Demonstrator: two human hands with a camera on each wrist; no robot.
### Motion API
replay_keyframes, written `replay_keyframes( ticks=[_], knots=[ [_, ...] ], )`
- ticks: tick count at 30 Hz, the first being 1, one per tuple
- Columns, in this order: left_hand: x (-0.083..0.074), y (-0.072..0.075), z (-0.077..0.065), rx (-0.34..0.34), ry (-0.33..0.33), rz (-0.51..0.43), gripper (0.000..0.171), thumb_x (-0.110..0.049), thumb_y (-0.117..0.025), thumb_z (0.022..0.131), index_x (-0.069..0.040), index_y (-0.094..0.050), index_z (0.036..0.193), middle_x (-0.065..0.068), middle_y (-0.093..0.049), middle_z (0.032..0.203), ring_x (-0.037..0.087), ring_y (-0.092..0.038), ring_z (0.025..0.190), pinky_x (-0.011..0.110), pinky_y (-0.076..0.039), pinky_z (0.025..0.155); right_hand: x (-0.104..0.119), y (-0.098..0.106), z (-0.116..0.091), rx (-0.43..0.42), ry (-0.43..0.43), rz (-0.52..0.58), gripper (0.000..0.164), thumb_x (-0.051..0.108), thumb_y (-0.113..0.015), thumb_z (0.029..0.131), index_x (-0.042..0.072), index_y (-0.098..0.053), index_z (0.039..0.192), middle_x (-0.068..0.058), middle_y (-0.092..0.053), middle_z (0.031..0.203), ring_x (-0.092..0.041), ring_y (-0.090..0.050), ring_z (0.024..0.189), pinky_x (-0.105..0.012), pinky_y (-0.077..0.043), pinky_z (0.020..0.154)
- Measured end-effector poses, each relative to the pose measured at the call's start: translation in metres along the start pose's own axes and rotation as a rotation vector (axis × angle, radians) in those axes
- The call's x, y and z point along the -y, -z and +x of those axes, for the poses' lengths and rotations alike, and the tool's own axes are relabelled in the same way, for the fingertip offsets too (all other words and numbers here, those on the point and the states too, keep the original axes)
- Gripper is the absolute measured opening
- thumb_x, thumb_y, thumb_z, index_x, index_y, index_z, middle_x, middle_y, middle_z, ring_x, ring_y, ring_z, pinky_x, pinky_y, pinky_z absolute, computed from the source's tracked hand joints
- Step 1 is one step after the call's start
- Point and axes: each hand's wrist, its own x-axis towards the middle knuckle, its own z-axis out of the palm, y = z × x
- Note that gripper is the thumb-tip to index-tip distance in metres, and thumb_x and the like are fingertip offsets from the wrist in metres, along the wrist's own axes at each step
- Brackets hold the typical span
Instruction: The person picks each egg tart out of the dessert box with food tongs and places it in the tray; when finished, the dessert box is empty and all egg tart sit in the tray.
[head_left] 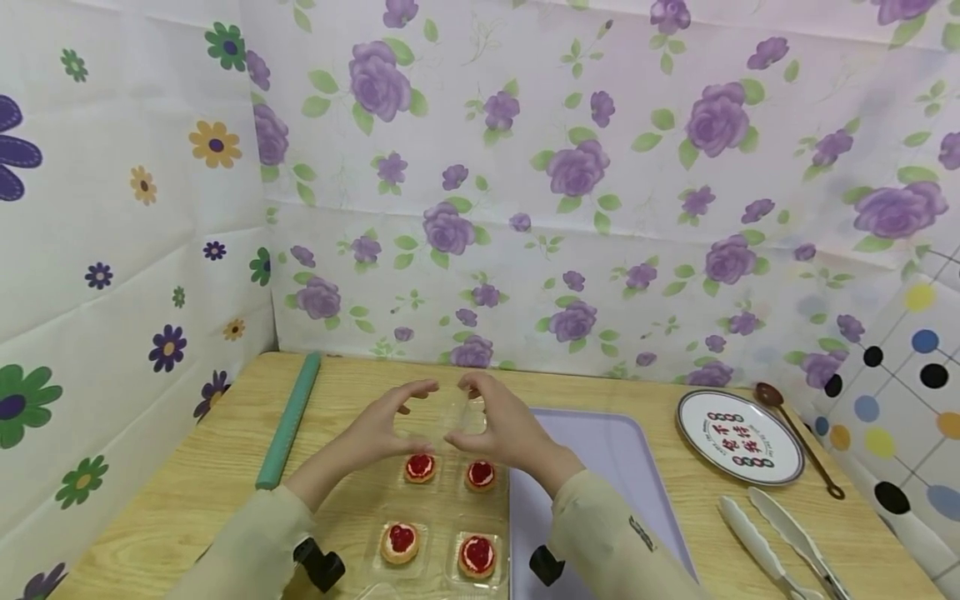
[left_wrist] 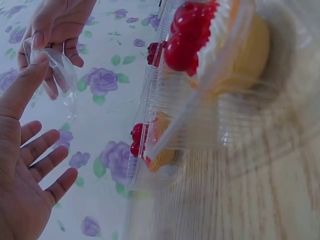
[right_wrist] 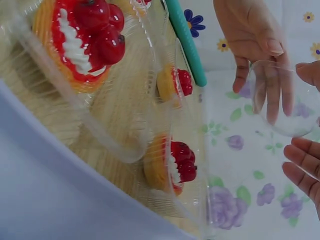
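Two hands [head_left: 375, 429] [head_left: 510, 423], one clear plastic piece [right_wrist: 295, 106], four tarts [head_left: 420, 468] [head_left: 480, 476] [head_left: 400, 543] [head_left: 477, 557]

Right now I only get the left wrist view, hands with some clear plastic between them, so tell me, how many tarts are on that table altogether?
Observer: Four tarts show in the head view.
Operator: And what's just to the right of them?
Observer: A purple tray, partly covered by the right arm.
Operator: Anything farther right, past that tray?
Observer: Yes, a white plate with a brown spoon beside it.
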Motion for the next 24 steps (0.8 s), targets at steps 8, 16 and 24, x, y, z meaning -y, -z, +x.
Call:
replay_keyframes(
  ticks=[8, 16, 24],
  knots=[
    [0.0, -0.001, 0.006, 0.055, 0.017, -0.002, 0.081, -0.022, -0.081, 0.077, 0.0, -0.04, 0.143, 0.018, -0.057, 0.13, 0.037, -0.053, 0.12, 0.049, -0.047, 0.094, -0.011, -0.008, 0.001, -0.033, 0.018, 0.094, 0.065, 0.034, -0.076, 0.081, 0.012, -0.043, 0.132, -0.008, -0.053, 0.131, -0.021, -0.054, 0.114, -0.045, -0.053, 0.089],
    [-0.001, 0.006, 0.01, 0.042, 0.094, 0.134, 0.074, -0.032, -0.081, 0.076, -0.003, -0.05, 0.136, 0.015, -0.052, 0.128, 0.033, -0.051, 0.116, 0.049, -0.048, 0.094, -0.017, -0.009, 0.003, -0.009, -0.009, 0.029, 0.074, 0.036, -0.072, 0.084, 0.011, -0.038, 0.144, -0.011, -0.049, 0.141, -0.031, -0.054, 0.121, -0.045, -0.052, 0.093],
    [0.002, 0.02, 0.02, 0.067, 0.104, 0.339, 0.075, -0.032, -0.082, 0.075, -0.002, -0.049, 0.136, 0.017, -0.049, 0.13, 0.035, -0.047, 0.121, 0.052, -0.047, 0.098, -0.023, -0.009, 0.016, 0.057, -0.035, -0.121, 0.076, 0.042, -0.07, 0.086, 0.014, -0.037, 0.147, -0.006, -0.041, 0.151, -0.027, -0.047, 0.132, -0.047, -0.043, 0.107]
  ],
)
